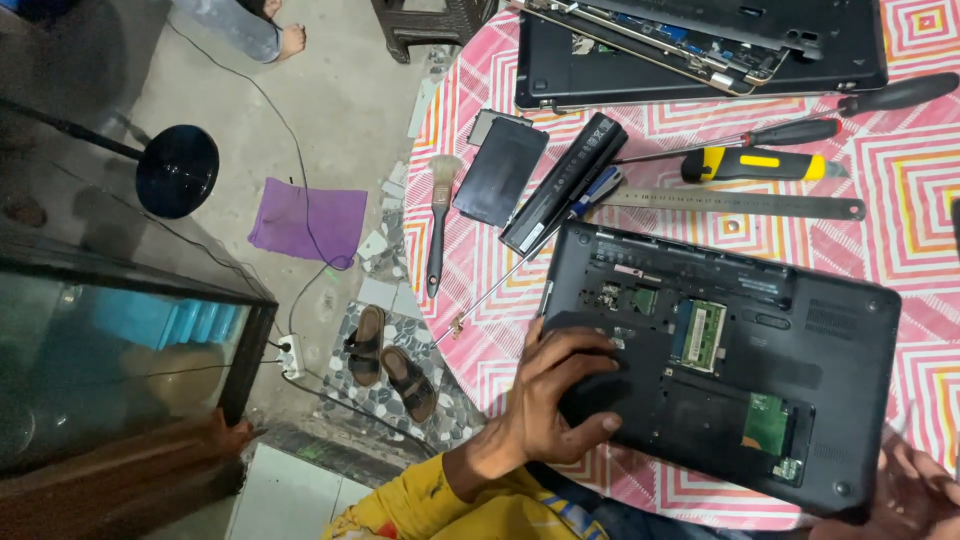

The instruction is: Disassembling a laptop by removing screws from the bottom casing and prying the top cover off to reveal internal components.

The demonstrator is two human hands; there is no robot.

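A black laptop [800,330] lies bottom up on a round table with a pink patterned cloth [920,190]. Its cover panels are off, so a green memory board [703,335] and a drive bay [765,420] show. My left hand [560,400] grips the laptop's near left corner, fingers on top and thumb at the edge. My right hand [915,490] is only partly in view at the laptop's near right corner, touching or right beside it; its fingers are cut off by the frame.
Left of the laptop lie a black battery [565,185], a black cover panel [500,170], a brush [438,215] and a blue-handled screwdriver [595,190]. Behind it lie a steel ruler [740,205], a yellow knife [755,163], screwdrivers and a second opened laptop [700,45]. A glass tank [100,330] and sandals [390,360] are on the floor.
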